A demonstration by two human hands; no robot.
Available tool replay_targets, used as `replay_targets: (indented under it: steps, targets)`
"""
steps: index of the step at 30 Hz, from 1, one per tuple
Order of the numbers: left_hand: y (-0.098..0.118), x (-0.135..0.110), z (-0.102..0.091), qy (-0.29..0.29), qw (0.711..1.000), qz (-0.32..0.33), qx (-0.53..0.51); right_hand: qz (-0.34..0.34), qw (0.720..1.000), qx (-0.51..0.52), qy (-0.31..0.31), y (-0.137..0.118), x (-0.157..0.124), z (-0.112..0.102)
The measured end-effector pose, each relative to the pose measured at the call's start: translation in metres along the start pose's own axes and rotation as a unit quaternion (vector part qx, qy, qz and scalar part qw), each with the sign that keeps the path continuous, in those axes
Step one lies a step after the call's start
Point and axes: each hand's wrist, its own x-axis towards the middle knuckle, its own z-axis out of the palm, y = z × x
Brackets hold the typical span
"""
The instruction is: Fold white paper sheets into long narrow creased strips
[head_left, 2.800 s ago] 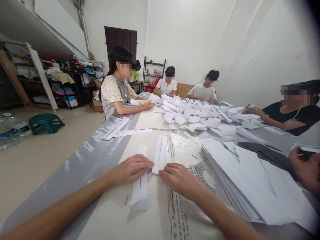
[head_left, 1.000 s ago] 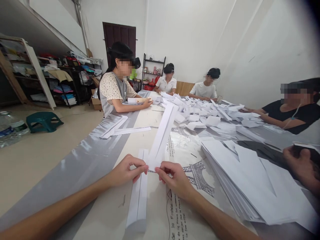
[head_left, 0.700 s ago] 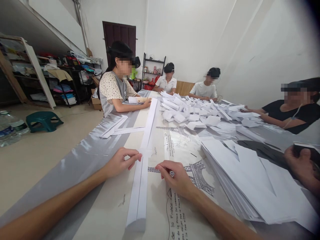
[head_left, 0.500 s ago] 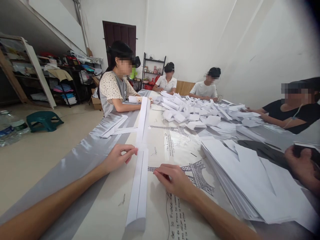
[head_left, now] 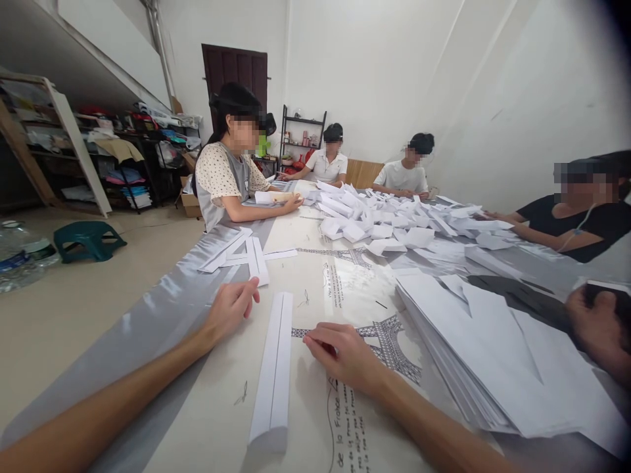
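Note:
My left hand (head_left: 231, 307) is at the near end of a folded white paper strip (head_left: 257, 260), fingers curled with the tips at its lower left edge. This strip lies across other folded paper strips (head_left: 225, 252) on the table's left side. Before me, a second folded strip (head_left: 272, 374) lies lengthwise with a dark line down its middle and a curled near end. My right hand (head_left: 345, 351) rests just right of it, thumb and index tips pressed together, with nothing visible between them.
At right sits a thick stack of white paper (head_left: 497, 355); beside it another person's hand (head_left: 599, 322) holds a dark object. Farther back is a heap of folded papers (head_left: 384, 217). Several people sit around the table. A green stool (head_left: 89, 240) stands on the floor at left.
My left hand has moved slightly left and up, bringing the raised folded strip down onto the strips at left. My right hand and the strip before me have stayed put.

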Motion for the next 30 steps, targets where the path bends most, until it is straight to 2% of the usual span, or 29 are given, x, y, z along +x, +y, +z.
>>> replay_targets:
  steps: [5, 9, 11, 14, 17, 20, 25, 30]
  targets:
    - [0.001, -0.002, 0.001, -0.020, 1.000, 0.015, 0.015, -0.005, 1.000, -0.023, 0.008, -0.001, 0.000, 0.003]
    - [0.004, -0.002, 0.000, -0.025, 0.999, 0.020, 0.033, 0.023, 0.992, -0.115, 0.051, 0.014, 0.002, -0.007]
    - [0.006, -0.003, -0.001, -0.033, 0.998, 0.029, 0.048, 0.062, 0.971, -0.205, 0.106, 0.029, 0.000, -0.023]
    - [0.006, -0.004, 0.000, -0.051, 0.995, 0.044, 0.071, 0.176, 0.916, -0.330, 0.142, 0.055, -0.011, -0.057]
    - [0.006, -0.005, 0.002, -0.066, 0.990, 0.068, 0.107, 0.305, 0.858, -0.407, 0.073, 0.072, -0.025, -0.087]
    - [0.004, -0.007, 0.004, -0.073, 0.980, 0.114, 0.143, 0.411, 0.821, -0.396, -0.018, 0.075, -0.032, -0.099]
    - [-0.001, -0.007, 0.008, -0.095, 0.965, 0.172, 0.171, 0.440, 0.809, -0.390, -0.026, 0.069, -0.030, -0.104]
    - [-0.006, -0.007, 0.010, -0.123, 0.951, 0.207, 0.195, 0.424, 0.823, -0.377, 0.006, 0.075, -0.034, -0.114]
